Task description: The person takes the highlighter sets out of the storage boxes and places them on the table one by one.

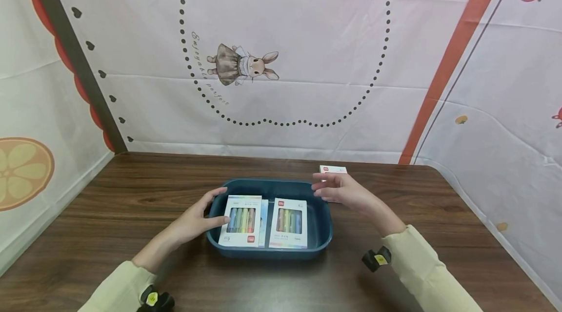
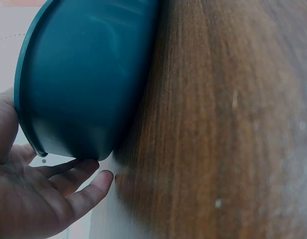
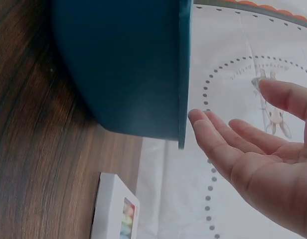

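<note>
A dark brown wooden table (image 1: pixel 131 204) is stretching across the room's lower half, its grain running in streaks and its middle front catching a pale shine. Behind it, a creased white cloth (image 1: pixel 307 48) is covering the wall, showing a sideways rabbit (image 1: pixel 237 64) in a dress inside a dotted outline, with a red stripe (image 1: pixel 456 58) running down towards the right. More white cloth is lining both sides, and an orange slice (image 1: pixel 24 173) is showing on the left one.

On the table, a dark blue tub (image 1: pixel 272 253) is sitting between the person's hands. The left hand (image 1: pixel 190 224) is touching its left end, fingers parted and loose, the thumb reaching over the rim. The right hand (image 1: pixel 344 194) is hovering just beside the right rim, fingers relaxed and holding nothing.

Inside the tub, a left crayon box (image 1: pixel 241 219) and a right crayon box (image 1: pixel 288 222) are leaning side by side, their windows showing coloured sticks. A light blue item, perhaps another box, is peeking out from behind the left one. A third white box (image 1: pixel 332 169) is resting on the table beyond the right hand, which is partly hiding it.
</note>
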Motion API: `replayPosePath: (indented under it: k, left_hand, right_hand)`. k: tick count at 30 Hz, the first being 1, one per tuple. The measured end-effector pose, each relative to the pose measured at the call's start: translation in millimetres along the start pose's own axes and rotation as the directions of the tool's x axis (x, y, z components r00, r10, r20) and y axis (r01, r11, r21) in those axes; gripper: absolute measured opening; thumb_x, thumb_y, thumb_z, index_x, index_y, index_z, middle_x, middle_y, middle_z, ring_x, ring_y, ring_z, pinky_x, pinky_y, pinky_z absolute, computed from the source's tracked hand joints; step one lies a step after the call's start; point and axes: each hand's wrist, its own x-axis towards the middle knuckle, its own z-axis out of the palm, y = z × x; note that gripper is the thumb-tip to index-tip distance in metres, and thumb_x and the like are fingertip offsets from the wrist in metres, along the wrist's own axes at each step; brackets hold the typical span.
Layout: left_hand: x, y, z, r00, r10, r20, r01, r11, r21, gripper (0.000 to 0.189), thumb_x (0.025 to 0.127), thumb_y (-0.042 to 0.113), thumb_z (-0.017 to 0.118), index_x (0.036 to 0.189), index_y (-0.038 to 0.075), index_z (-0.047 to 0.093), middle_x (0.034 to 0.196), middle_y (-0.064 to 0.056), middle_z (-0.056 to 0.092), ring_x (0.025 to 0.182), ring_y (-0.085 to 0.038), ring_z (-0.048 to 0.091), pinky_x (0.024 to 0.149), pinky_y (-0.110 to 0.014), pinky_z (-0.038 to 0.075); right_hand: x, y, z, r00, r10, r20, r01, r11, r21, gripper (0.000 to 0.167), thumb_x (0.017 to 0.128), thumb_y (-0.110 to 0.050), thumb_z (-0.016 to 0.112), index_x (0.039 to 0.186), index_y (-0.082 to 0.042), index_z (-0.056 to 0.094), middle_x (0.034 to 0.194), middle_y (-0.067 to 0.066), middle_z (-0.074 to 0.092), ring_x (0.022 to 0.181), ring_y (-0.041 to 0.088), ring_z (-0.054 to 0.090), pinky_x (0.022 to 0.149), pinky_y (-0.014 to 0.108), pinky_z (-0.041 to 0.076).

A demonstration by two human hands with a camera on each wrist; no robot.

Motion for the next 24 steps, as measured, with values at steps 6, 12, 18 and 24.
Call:
replayPosePath:
  k: [6, 12, 18, 24]
  left_hand:
    - [0.1, 0.3, 0.3, 1.000, 0.003, 0.006, -0.003, 1.000, -0.011, 0.073, 0.083, 0.030, 0.066, 0.142, 0.016, 0.025, 0.144, -0.021, 0.025, 0.129, -0.043, 0.025, 0.096, -0.064, 0.025]
    - [-0.1, 0.3, 0.2, 1.000, 0.005, 0.003, -0.005, 1.000, -0.018, 0.073, 0.083, 0.029, 0.067, 0.142, 0.015, 0.025, 0.143, -0.022, 0.026, 0.128, -0.043, 0.028, 0.096, -0.064, 0.026]
    - [-0.5, 0.5, -0.1, 1.000, 0.009, 0.003, -0.009, 1.000, -0.019, 0.074, 0.082, 0.029, 0.067, 0.141, 0.015, 0.025, 0.144, -0.022, 0.026, 0.128, -0.043, 0.027, 0.096, -0.064, 0.026]
    - [-0.2, 0.1, 0.0, 1.000, 0.006, 0.003, -0.006, 1.000, -0.020, 0.073, 0.083, 0.028, 0.067, 0.141, 0.015, 0.025, 0.143, -0.023, 0.026, 0.129, -0.043, 0.026, 0.096, -0.064, 0.025]
  right_hand:
    - [1.2, -3.6, 6.5, 0.999, 0.034, 0.029, -0.033, 0.999, -0.039, 0.056, 0.088, -0.016, 0.059, 0.137, 0.000, 0.036, 0.126, 0.025, 0.050, 0.113, 0.029, 0.053, 0.093, 0.040, 0.043]
    - [5.4, -8.9, 11.6, 0.995, 0.061, 0.074, -0.058, 0.997, -0.043, 0.056, 0.090, -0.015, 0.056, 0.138, 0.001, 0.032, 0.127, 0.025, 0.049, 0.114, 0.029, 0.053, 0.093, 0.039, 0.043]
    - [9.1, -11.7, 15.1, 0.989, 0.100, 0.106, -0.093, 0.993, -0.069, 0.058, 0.090, -0.014, 0.055, 0.138, 0.004, 0.030, 0.125, 0.027, 0.050, 0.110, 0.031, 0.054, 0.091, 0.038, 0.045]
    - [10.4, -13.1, 19.2, 0.984, 0.127, 0.123, -0.110, 0.984, -0.140, 0.058, 0.089, -0.017, 0.057, 0.138, 0.001, 0.032, 0.121, 0.023, 0.055, 0.109, 0.031, 0.055, 0.089, 0.038, 0.046]
